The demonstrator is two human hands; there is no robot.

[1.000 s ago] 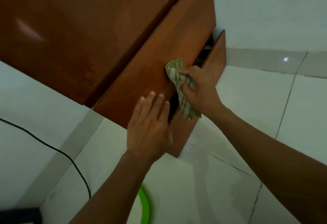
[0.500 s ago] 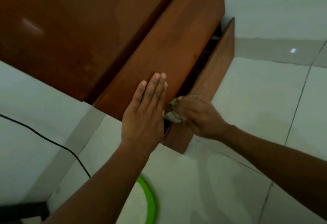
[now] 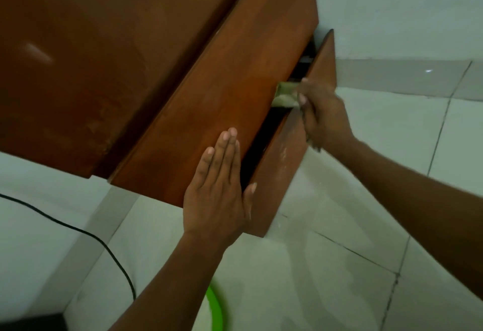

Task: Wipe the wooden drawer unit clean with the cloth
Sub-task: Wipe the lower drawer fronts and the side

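Pressing flat with fingers spread straight, left hand (image 3: pixel 217 189) on the drawer unit (image 3: pixel 224 90) front at 6 o'clock, right hand (image 3: pixel 321 113) at 2 o'clock gripping the cloth (image 3: pixel 285 94) against the open drawer (image 3: pixel 287 152) edge.

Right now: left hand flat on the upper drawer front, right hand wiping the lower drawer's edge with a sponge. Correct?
Not a sponge: the head view shows the right hand gripping a green cloth. The rest holds: left hand flat on the upper drawer front, lower drawer open.
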